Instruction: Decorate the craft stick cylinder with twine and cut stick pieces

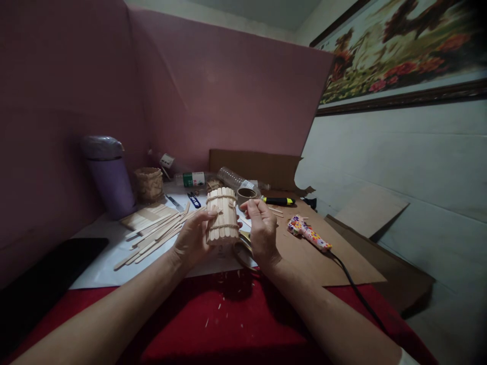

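A small barrel-like holder made of craft sticks [224,217], bound with twine near its top and bottom, is held up over the table. My left hand [194,230] is wrapped round its left side, thumb on the front. Small pale pieces stick out from the front of the sticks. Just right of the holder, my right hand [262,225] has its fingers pinched together; whatever is between them is too small to make out. Below the holder lie scissors [245,248], partly hidden by my right hand.
Loose craft sticks [155,235] lie at left near a purple tumbler [110,177] and a twine-wrapped pot [149,185]. Behind are plastic bottles [232,177], a tape roll [247,193] and a utility knife [279,201]. A corded glue gun [309,234] rests on cardboard [342,268] at right.
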The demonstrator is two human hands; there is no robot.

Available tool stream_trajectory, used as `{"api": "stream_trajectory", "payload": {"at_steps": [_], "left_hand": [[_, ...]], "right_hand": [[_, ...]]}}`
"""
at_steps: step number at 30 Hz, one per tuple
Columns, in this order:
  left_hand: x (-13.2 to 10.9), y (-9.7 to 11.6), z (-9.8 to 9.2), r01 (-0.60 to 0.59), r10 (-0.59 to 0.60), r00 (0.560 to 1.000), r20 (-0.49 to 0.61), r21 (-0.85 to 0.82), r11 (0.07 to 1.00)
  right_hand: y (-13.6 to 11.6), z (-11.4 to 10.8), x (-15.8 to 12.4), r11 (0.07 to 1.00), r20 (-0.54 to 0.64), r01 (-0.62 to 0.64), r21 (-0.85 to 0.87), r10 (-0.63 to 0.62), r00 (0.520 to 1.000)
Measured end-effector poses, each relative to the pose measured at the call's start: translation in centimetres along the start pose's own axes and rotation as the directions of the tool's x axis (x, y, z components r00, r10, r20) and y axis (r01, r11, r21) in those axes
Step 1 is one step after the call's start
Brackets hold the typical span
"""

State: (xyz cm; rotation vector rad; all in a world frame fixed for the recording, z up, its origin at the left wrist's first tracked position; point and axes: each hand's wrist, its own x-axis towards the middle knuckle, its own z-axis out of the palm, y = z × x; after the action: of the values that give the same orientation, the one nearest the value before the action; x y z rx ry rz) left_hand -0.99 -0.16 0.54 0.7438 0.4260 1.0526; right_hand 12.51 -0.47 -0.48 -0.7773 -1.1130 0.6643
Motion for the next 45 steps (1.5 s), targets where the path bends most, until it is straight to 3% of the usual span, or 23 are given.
{"api": "stream_trajectory", "payload": {"at_steps": [4,10,14,20,24,34,38,45], "left_hand": [[0.0,0.0,0.0,-0.024,0.025,0.999,-0.045,0.026,0.999],[-0.5,-0.5,1.2,-0.119,0.128,0.985,-0.116,0.076,0.99],[-0.4,-0.7,1.3,-0.208,0.233,0.956,-0.178,0.149,0.967],[0.2,-1.3,0.2,-0.236,0.291,0.943,-0.161,0.293,0.926],[0.3,-1.4,0.3,-0.274,0.315,0.943,-0.111,0.285,0.919],[-0.1,-0.9,0.7,-0.148,0.177,0.976,-0.123,0.212,0.966],[0.2,-1.0,0.3,-0.134,0.175,0.969,-0.173,0.226,0.965],[0.4,-1.2,0.1,-0.149,0.179,0.977,-0.112,0.236,0.96]], "right_hand": [[0.0,-0.1,0.0,0.997,0.003,0.034,-0.066,-0.034,0.999],[0.1,-0.4,-0.2,0.914,0.128,0.275,-0.298,-0.247,0.96],[0.1,-0.3,-0.4,0.888,0.187,0.307,-0.342,-0.256,0.948],[0.1,-0.1,-0.4,0.871,0.199,0.268,-0.412,-0.201,0.959],[0.1,-0.1,-0.3,0.883,0.186,0.236,-0.405,-0.173,0.967],[1.0,-0.4,0.4,0.961,0.134,0.052,-0.273,-0.015,0.991],[1.0,-0.5,0.5,0.967,0.109,0.041,-0.251,-0.014,0.994],[1.1,-0.4,0.6,0.972,0.085,0.05,-0.231,-0.031,0.996]]}}
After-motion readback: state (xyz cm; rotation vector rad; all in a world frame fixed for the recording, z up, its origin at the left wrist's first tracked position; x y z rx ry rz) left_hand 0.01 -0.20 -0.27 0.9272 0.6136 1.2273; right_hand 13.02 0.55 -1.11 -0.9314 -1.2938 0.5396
